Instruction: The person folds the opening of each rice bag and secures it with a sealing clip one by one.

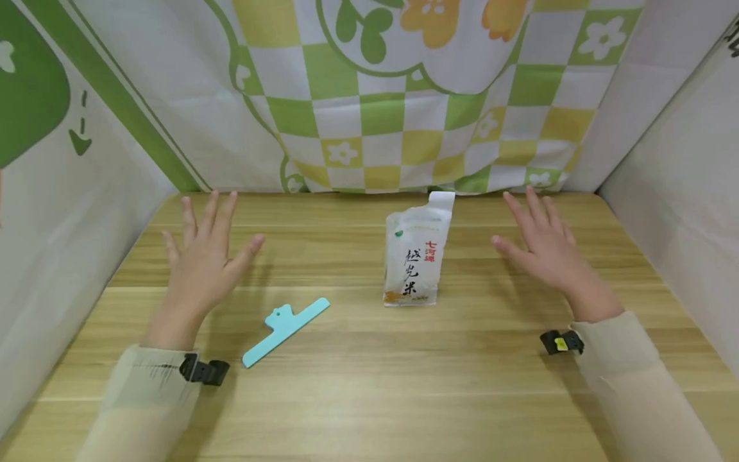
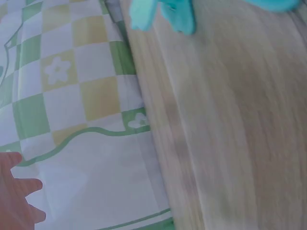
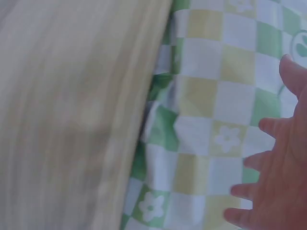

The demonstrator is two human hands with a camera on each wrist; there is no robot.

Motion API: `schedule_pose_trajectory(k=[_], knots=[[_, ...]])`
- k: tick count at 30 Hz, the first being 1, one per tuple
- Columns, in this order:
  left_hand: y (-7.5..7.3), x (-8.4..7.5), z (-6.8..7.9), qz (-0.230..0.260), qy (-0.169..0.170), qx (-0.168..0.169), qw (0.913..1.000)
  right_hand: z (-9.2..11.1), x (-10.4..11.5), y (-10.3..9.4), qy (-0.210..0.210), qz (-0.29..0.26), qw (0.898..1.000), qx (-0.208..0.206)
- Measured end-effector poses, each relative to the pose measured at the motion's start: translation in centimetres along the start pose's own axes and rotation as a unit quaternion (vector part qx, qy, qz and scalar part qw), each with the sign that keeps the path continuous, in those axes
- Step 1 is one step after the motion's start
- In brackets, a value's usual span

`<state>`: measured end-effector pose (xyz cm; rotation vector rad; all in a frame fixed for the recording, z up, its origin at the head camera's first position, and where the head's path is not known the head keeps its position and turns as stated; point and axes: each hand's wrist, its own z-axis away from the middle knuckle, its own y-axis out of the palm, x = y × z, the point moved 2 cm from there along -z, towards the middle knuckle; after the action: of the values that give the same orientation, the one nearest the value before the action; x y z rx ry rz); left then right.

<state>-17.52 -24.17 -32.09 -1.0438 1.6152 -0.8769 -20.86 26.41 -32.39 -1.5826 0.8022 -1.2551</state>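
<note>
My left hand (image 1: 202,266) is spread over the left side of the table, fingers straight and apart, holding nothing. Just to its right lies a light-blue bag clip (image 1: 285,330), set at a slant on the wood; part of the clip (image 2: 180,14) shows at the top of the left wrist view. A white rice bag (image 1: 412,256) with dark and red lettering is right of the middle, its top corner sticking up. To the right of the bag, my right hand (image 1: 545,247) is also spread with straight fingers and holds nothing. Fingers (image 3: 268,160) show at the right wrist view's edge.
The wooden table (image 1: 369,385) has rounded back corners. Behind it hangs a green, yellow and white checked cloth (image 1: 392,128) that meets the back edge. White cloth walls (image 1: 675,167) close in both sides. Each sleeve cuff bears a black strap (image 1: 202,370).
</note>
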Motion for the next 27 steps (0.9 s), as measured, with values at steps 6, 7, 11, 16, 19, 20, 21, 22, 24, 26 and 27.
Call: schedule_pose_trajectory(k=[6,7,11,16,19,20,21,22,24,26,27], knots=[[-0.4,-1.3,0.1,0.063,0.011,-0.027,0.9976,0.3,1.8,-1.2,-0.065,-0.109,0.992,-0.010],[-0.5,-1.6,0.1,0.073,0.015,-0.033,0.9967,0.4,2.2,-1.4,-0.079,-0.126,0.989,-0.014],[-0.7,-3.4,0.0,0.115,0.044,-0.050,0.9911,0.7,3.7,-2.0,-0.110,-0.199,0.974,-0.029],[-0.7,-5.8,-0.2,0.177,0.064,-0.048,0.9809,0.6,5.2,-2.3,-0.126,-0.276,0.952,-0.045],[-0.4,-7.1,-0.5,0.215,0.063,-0.035,0.9739,0.4,6.0,-2.4,-0.135,-0.290,0.946,-0.059],[-0.3,-7.5,-0.6,0.231,0.063,-0.030,0.9704,0.3,6.2,-2.4,-0.137,-0.293,0.944,-0.062],[-0.1,-8.0,-0.7,0.247,0.062,-0.022,0.9667,0.3,6.5,-2.3,-0.139,-0.296,0.943,-0.065],[0.0,-8.4,-0.8,0.264,0.063,-0.014,0.9625,0.2,6.7,-2.3,-0.140,-0.299,0.942,-0.066],[0.5,-9.2,-1.0,0.294,0.067,-0.003,0.9536,0.0,7.2,-2.2,-0.141,-0.307,0.939,-0.066],[0.9,-10.0,-1.0,0.321,0.068,0.011,0.9445,-0.2,7.7,-2.0,-0.143,-0.317,0.935,-0.064],[1.1,-10.4,-1.0,0.332,0.070,0.017,0.9407,-0.3,7.9,-1.9,-0.144,-0.321,0.934,-0.063]])
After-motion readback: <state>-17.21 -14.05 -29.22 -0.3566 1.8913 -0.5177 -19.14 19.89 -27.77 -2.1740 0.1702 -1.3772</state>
